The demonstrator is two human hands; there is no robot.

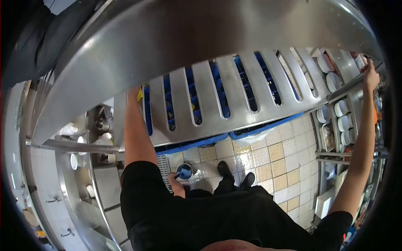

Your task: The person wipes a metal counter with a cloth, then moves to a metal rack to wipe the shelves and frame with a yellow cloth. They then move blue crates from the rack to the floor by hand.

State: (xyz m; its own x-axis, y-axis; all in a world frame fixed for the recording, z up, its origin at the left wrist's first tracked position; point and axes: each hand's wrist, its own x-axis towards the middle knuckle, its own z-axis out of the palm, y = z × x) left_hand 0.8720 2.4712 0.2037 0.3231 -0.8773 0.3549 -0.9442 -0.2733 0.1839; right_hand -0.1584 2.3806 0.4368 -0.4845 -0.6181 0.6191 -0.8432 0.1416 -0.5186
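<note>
My left arm reaches up past the slotted steel shelf (233, 96). Only the wrist end of my left hand (134, 93) shows; the upper steel panel (201, 29) hides its fingers. A small yellow thing (139, 94) is beside it. Far to the right, my right hand (370, 77) is raised at the end of the steelwork, its fingers drawn together. What they hold, if anything, is too small to make out. Blue compartmented racks (268, 124) lie below the slots.
Another person's hand (176, 186) holds a blue-topped thing at a round container (184, 171) near the floor. White bowls (333, 82) are stacked on the right shelves. Steel counters (109, 186) and wall taps (67, 232) are at left. The tiled floor (274, 167) looks wet.
</note>
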